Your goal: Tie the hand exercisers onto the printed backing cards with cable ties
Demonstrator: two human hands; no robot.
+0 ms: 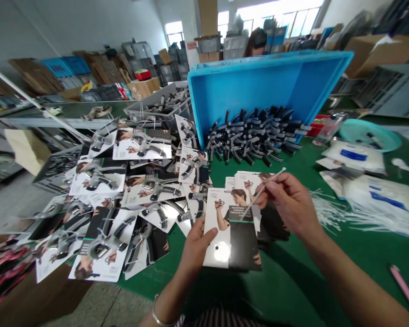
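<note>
My left hand (197,245) pinches the left edge of a printed backing card (240,250), black and white with a picture of a person. Between the thumb and fingers of my right hand (291,200) is a thin white cable tie (264,187); its far end slants down over the card. Behind the held card lies a stack of similar cards (274,222), partly hidden. To the left, several cards with grey-and-black hand grips (145,144) fastened on them lie in an overlapping pile. Loose hand grips (252,136) are heaped beyond the card stack.
A blue crate (248,91) stands tipped on its side behind the loose grips. White cable ties (330,213) lie spread at right, beside plastic bags (378,195). A turquoise basin (371,134) sits farther back. A person (257,43) is beyond the crate.
</note>
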